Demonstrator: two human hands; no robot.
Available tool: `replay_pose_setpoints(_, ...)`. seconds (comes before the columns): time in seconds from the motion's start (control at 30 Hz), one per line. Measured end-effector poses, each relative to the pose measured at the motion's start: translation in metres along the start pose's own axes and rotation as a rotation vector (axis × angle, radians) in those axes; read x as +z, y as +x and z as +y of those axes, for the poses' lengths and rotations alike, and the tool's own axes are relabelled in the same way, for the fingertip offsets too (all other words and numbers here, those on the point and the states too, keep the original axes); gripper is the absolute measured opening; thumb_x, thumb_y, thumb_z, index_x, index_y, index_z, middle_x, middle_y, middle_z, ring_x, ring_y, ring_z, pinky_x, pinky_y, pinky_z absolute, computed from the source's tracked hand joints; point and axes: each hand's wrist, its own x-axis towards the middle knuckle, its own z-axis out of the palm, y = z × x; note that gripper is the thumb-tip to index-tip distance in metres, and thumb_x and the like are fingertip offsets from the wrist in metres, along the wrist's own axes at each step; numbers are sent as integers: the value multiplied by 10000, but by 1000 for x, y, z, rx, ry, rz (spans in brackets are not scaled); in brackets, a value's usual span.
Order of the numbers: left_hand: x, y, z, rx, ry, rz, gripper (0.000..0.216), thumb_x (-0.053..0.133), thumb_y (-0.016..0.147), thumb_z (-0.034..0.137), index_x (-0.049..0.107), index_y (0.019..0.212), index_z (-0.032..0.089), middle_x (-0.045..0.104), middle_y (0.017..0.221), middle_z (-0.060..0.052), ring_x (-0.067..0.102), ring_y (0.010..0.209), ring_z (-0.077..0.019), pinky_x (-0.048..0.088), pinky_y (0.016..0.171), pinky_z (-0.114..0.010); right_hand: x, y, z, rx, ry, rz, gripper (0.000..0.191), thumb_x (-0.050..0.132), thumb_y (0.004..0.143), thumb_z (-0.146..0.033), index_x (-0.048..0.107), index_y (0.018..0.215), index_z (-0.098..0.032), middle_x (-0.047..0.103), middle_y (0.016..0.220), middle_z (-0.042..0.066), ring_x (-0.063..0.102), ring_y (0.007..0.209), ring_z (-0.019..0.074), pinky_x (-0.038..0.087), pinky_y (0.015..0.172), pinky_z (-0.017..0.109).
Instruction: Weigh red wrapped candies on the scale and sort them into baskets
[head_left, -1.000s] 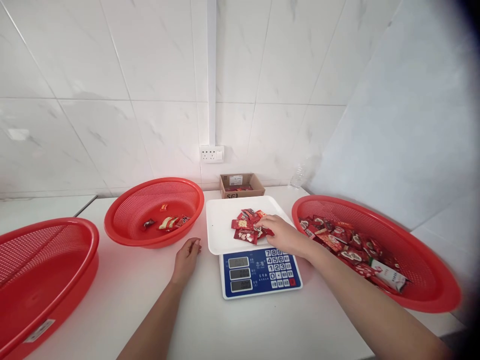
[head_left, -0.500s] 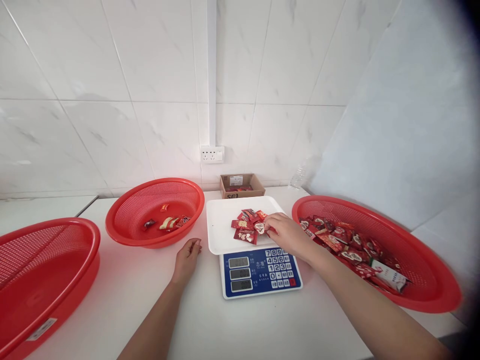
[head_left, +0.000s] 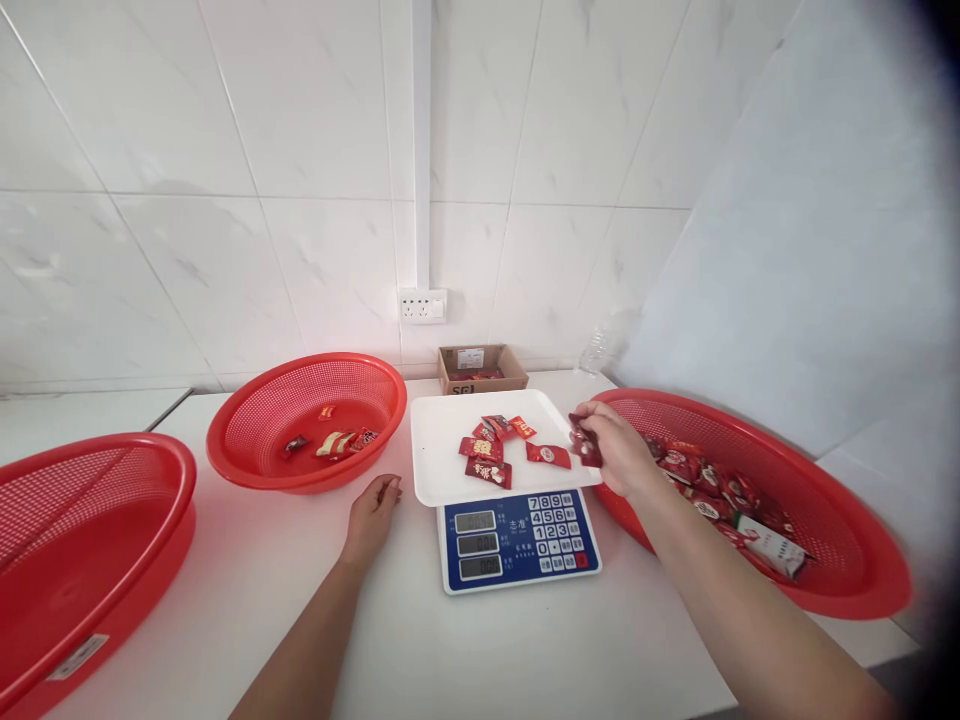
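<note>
My right hand (head_left: 619, 450) is closed on a dark red snack packet (head_left: 585, 442), holding it at the right edge of the white weighing tray (head_left: 442, 440). Several small red packets lie on the tray, most of them grouped near its middle, such as the one at the front (head_left: 488, 472). One red packet (head_left: 548, 456) rests apart from them, closer to my right hand. Below the tray is the scale's blue panel (head_left: 517, 540) with keys and three displays, whose digits are too faint to read surely. My left hand (head_left: 371, 520) lies on the table left of the scale, fingers curled, nothing visible in it.
A red basket (head_left: 862, 590) full of packets stands on the right, partly behind my right arm. To the left are a red basket (head_left: 247, 420) with a few packets and another red basket (head_left: 82, 570). Behind the scale sit a cardboard box (head_left: 484, 370) and a clear bottle (head_left: 594, 352).
My right hand has moved right from the packet group to the tray's edge, with a packet in its fingers. A separate red packet now shows on the tray. My left hand stays put.
</note>
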Motion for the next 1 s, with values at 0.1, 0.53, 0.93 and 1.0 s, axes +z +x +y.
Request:
replay_pose_setpoints(0.1,0,-1,0,5,5,3,411,513,741,560,621,881,189,649,800,-41,632,793,-201,494,783,-328,-4,9,7,-31,-431,20,146,463,688,-231,574,783,-230,547,544,-38,469,438,111,341,453,241)
replay_pose_setpoints(0.53,0,0,-3,24,3,-18,389,514,753,551,621,865,194,656,843,-43,629,816,-197,493,787,-318,32,-4,17,-295,-1133,-199,238,483,820,-331,661,951,-243,678,1015,44,620,849,203,415,614,273)
replay_pose_setpoints(0.93,0,3,-9,17,1,-16,381,514,760,530,629,886,189,660,847,-48,629,822,-204,491,779,-320,27,14,15,-336,-1148,-268,330,432,857,-328,670,1072,-252,667,1125,46,624,965,230,467,702,308)
replay_pose_setpoints(1.0,0,3,-9,20,-2,-14,365,519,759,517,629,884,193,659,849,-46,628,823,-202,491,780,-318,23,12,14,-340,-1137,-275,326,427,859,-336,678,1046,-248,681,1091,38,629,956,215,469,716,297)
